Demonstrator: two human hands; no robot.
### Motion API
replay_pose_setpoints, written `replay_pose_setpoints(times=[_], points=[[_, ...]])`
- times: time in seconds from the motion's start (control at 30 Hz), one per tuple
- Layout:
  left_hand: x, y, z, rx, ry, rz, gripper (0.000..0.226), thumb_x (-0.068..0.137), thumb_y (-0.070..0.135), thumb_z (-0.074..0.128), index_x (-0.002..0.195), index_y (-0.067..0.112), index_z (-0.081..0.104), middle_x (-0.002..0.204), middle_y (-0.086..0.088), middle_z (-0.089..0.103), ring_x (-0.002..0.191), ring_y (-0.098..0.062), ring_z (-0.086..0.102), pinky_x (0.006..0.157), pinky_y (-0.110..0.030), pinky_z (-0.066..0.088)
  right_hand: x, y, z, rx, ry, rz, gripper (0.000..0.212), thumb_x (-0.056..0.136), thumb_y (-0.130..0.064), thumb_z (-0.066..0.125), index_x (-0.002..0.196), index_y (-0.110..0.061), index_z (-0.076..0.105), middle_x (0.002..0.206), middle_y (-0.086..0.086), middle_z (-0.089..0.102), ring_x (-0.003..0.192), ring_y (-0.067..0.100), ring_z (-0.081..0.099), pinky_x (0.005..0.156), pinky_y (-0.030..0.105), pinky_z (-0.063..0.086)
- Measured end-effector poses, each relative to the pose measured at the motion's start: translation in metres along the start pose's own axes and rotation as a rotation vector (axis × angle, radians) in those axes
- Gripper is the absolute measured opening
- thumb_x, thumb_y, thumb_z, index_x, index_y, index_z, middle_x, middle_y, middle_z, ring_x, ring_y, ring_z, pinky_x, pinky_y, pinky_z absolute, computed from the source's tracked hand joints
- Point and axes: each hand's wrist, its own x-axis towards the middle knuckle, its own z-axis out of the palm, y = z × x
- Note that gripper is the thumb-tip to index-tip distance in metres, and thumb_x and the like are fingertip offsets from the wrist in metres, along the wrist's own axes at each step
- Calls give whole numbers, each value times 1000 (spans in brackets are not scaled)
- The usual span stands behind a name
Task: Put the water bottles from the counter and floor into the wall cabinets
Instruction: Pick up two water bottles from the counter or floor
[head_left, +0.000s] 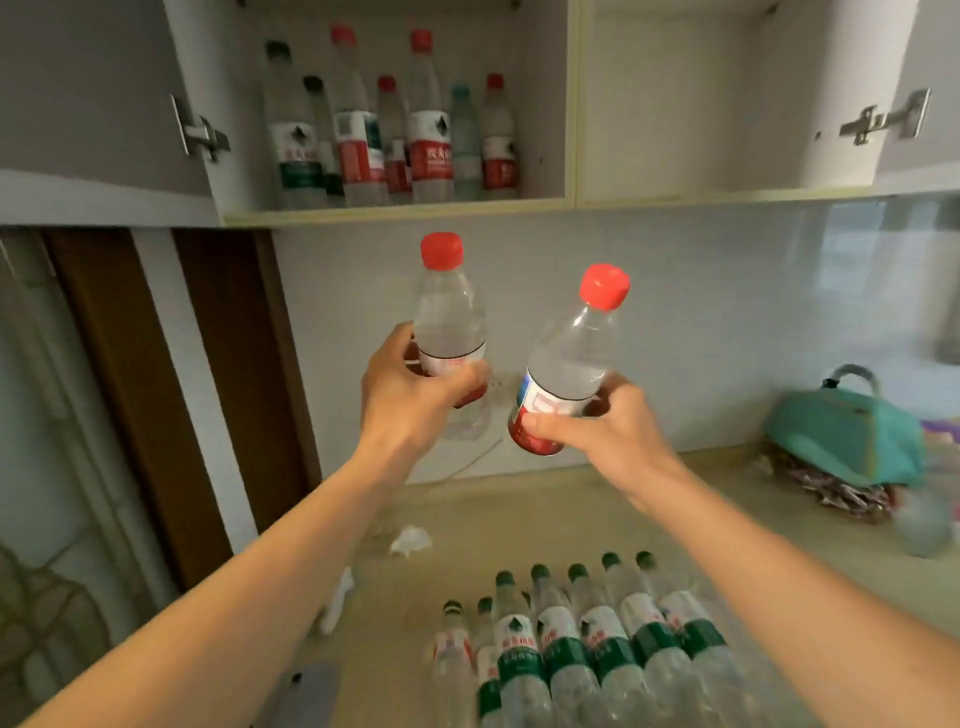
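Head view: we are mid-carry, our left hand (410, 389) grasping one red-capped bottle (449, 312), our right hand (608, 431) another (566, 364), both above the counter (519, 499). Next, we judge, lift into the left cabinet (395, 210).

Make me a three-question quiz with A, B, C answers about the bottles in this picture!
1. Where do the green-capped bottles stand?
A. in the right cabinet
B. on the counter
C. in a sink

2. What colour are the caps of the two held bottles?
A. red
B. blue
C. yellow

3. What is the right cabinet compartment like?
A. door closed
B. packed with bottles
C. open, no bottles showing

Answers: 1 B, they stand in rows on the counter. 2 A, the left hand holds one red-capped bottle and the right hand another. 3 C, only the left compartment shows bottles.
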Motion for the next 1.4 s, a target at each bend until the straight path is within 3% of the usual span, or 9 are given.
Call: replay_pose_setpoints(times=[0.17, 0.37, 0.53, 0.67, 0.8, 0.9, 1.1, 1.3, 1.4], points=[[78, 44, -2, -21, 116, 71, 42, 69, 45, 88, 104, 40, 65, 97, 21, 70, 89, 4, 65, 75, -21, 51, 91, -64, -7, 65, -16, -182, 63, 46, -43, 93, 100, -27, 65, 88, -14, 77, 80, -1, 71, 72, 21, 52], [176, 99, -1, -15, 237, 181, 43, 69, 39, 90, 106, 36, 67, 98, 13, 73, 93, -8, 70, 81, -31, 57, 198, -127, -15, 82, -60, -401, 42, 67, -18, 91, 104, -24, 71, 85, -18, 76, 75, -5, 70, 59, 8, 49], [237, 119, 7, 19, 348, 192, 46, 68, 36, 90, 107, 32, 66, 100, 11, 71, 93, -11, 69, 82, -35, 57, 265, -159, -11, 94, -178, -418, 48, 71, -25, 90, 113, -29, 67, 98, -13, 77, 87, 6, 75, 79, 37, 62], [270, 109, 14, 29, 354, 130, 45, 70, 32, 90, 107, 29, 65, 99, 10, 70, 90, -12, 68, 80, -35, 58, 304, -168, -1, 99, -171, -310, 55, 71, -22, 91, 120, -22, 65, 100, -7, 76, 91, 15, 73, 87, 45, 59], [291, 85, 21, 105, 301, 95, 32, 76, 34, 87, 92, 35, 60, 97, 11, 69, 87, -8, 66, 79, -31, 54, 333, -165, 9, 80, -189, -220, 51, 75, -21, 88, 120, -18, 63, 95, -4, 72, 82, 12, 70, 58, 30, 57], [305, 73, 25, 184, 251, 108, 30, 82, 37, 82, 105, 29, 63, 104, 6, 70, 90, -9, 66, 75, -28, 54, 351, -161, 18, -1, -198, -213, 47, 78, -28, 87, 117, -18, 63, 91, -4, 71, 74, 8, 70, 45, 19, 51], [326, 55, 35, 273, 226, 135, 51, 85, 39, 79, 129, 22, 57, 119, 5, 65, 104, -14, 62, 95, -35, 53, 379, -137, 36, -141, -202, -213, 50, 84, -24, 80, 128, -12, 60, 117, 7, 70, 104, 22, 67, 96, 42, 55], [350, 43, 46, 343, 244, 132, 53, 88, 37, 76, 134, 21, 54, 118, 5, 62, 91, -9, 55, 64, -13, 40, 397, -127, 46, -181, -180, -240, 58, 86, -23, 79, 136, -14, 53, 125, 6, 65, 115, 25, 63, 100, 42, 51], [355, 37, 54, 408, 264, 147, 58, 89, 37, 75, 139, 21, 50, 126, 1, 64, 98, -12, 58, 63, -12, 35, 398, -123, 49, -165, -194, -258, 60, 87, -23, 78, 139, -15, 50, 128, 6, 64, 118, 26, 62, 105, 46, 49]])
